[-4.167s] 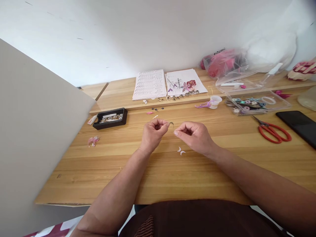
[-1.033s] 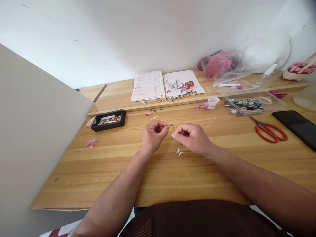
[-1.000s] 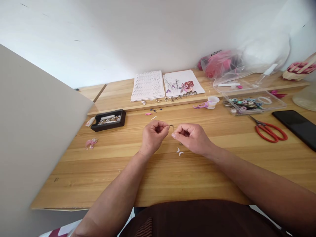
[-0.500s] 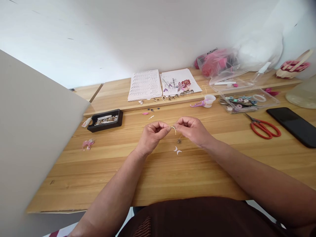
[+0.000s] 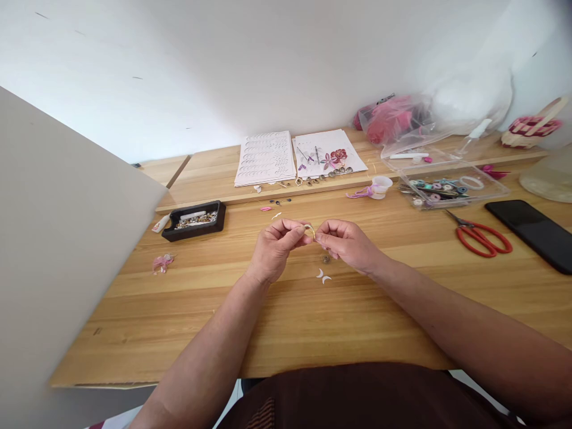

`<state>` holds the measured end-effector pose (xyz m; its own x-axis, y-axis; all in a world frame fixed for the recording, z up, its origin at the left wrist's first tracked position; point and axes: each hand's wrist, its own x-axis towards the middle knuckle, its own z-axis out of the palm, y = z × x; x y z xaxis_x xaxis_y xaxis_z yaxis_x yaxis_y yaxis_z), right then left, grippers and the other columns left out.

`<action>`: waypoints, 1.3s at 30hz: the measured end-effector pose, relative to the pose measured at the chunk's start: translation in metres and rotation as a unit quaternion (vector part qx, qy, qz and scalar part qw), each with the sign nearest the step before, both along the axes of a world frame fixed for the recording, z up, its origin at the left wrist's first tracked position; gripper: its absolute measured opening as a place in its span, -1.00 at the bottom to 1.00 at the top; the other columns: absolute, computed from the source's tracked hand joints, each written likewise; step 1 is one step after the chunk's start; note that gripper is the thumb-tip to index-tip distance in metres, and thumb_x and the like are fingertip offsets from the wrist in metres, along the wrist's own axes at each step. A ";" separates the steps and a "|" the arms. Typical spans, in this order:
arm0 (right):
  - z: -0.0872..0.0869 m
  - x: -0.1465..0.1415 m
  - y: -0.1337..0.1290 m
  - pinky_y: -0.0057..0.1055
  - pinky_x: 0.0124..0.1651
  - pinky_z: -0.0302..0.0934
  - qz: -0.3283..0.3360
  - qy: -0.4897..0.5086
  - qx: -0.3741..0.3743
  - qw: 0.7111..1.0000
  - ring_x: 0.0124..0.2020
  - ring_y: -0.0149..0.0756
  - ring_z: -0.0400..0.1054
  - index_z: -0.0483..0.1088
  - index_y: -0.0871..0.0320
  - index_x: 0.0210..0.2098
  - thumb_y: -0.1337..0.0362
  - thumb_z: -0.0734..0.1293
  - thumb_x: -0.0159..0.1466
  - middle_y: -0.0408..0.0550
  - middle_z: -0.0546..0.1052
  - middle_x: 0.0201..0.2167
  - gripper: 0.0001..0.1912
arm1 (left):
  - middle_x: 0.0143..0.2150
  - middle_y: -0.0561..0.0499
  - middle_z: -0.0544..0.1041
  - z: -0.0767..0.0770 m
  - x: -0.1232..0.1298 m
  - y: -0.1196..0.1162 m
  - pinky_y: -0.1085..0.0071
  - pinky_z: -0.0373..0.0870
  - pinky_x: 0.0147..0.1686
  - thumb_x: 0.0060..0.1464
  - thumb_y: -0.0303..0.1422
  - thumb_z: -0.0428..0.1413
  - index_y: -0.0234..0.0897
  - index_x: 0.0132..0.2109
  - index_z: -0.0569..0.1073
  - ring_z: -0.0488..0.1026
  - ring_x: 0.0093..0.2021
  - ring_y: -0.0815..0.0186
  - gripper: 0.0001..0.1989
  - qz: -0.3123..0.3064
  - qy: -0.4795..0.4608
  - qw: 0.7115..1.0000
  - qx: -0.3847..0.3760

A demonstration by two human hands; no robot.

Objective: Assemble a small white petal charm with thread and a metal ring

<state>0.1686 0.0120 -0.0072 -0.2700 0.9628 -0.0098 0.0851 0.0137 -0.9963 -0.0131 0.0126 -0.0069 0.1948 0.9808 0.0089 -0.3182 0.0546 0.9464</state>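
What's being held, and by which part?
A thin, curved, yellowish strip: the left hand pinches its upper-left end; the right hand touches its lower-right end, grip unclear.

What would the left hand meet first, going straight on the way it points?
Most likely the right hand, just beyond the curved strip held by the left hand, though depth is unclear.

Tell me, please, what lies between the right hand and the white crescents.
In the head view, a small roundish piece shows between the right hand and the white crescents.

My left hand (image 5: 277,247) and right hand (image 5: 346,243) nearly meet, thumbs pinched against curled fingers, both bare forearms angling inward.
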 end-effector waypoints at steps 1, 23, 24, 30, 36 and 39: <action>0.000 0.000 0.000 -0.46 -0.55 -0.02 0.002 -0.003 0.003 1.000 -0.63 -0.51 0.08 0.36 0.17 -0.48 0.05 0.41 0.16 -0.28 0.29 -0.66 -0.68 | -0.23 0.00 0.61 0.001 0.000 -0.001 0.34 0.49 -0.13 -0.06 -0.22 0.39 -0.31 -0.38 0.50 0.53 -0.34 0.40 -0.71 -0.014 -0.018 1.000 -0.019; -0.006 -0.010 -0.016 -0.37 -0.24 0.35 -0.024 -0.010 0.174 0.984 -0.27 -0.34 0.42 0.27 0.09 0.03 0.37 0.31 0.26 -0.02 0.47 -0.12 -0.65 | -0.34 0.02 0.59 -0.003 0.010 -0.006 0.37 0.48 -0.09 -0.12 -0.27 0.43 -0.33 -0.38 0.53 0.51 -0.30 0.41 -0.72 -0.055 -0.077 0.990 -0.103; -0.006 -0.011 -0.017 -0.38 -0.28 0.32 -0.025 -0.014 0.170 0.985 -0.33 -0.36 0.39 0.27 0.09 0.01 0.36 0.31 0.26 -0.05 0.48 -0.18 -0.68 | -0.33 0.02 0.59 -0.004 0.010 -0.005 0.37 0.48 -0.09 -0.13 -0.27 0.43 -0.33 -0.38 0.52 0.52 -0.30 0.41 -0.71 -0.047 -0.080 0.990 -0.109; -0.002 -0.016 -0.021 -0.42 -0.39 0.21 -0.048 0.001 0.114 0.992 -0.47 -0.40 0.30 0.27 0.11 -0.13 0.28 0.38 0.20 -0.19 0.46 -0.43 -0.72 | -0.34 0.04 0.58 -0.006 0.014 -0.006 0.35 0.48 -0.15 -0.16 -0.25 0.44 -0.31 -0.40 0.50 0.50 -0.33 0.40 -0.69 -0.007 -0.079 0.991 -0.104; -0.004 -0.020 -0.016 -0.44 -0.45 0.15 -0.113 0.048 0.081 0.989 -0.52 -0.43 0.26 0.34 0.14 -0.33 0.11 0.40 0.21 -0.19 0.43 -0.52 -0.76 | -0.33 0.03 0.60 -0.014 0.015 -0.006 0.39 0.40 -0.11 -0.07 -0.24 0.40 -0.29 -0.38 0.58 0.47 -0.30 0.40 -0.77 0.006 -0.025 0.998 -0.056; -0.005 -0.019 -0.014 -0.44 -0.43 0.16 -0.127 0.064 0.080 0.987 -0.52 -0.43 0.26 0.35 0.14 -0.39 0.11 0.42 0.17 -0.19 0.42 -0.54 -0.75 | -0.35 0.03 0.60 -0.014 0.013 -0.004 0.40 0.37 -0.14 -0.06 -0.23 0.39 -0.28 -0.36 0.61 0.45 -0.33 0.41 -0.78 0.020 0.013 0.999 -0.030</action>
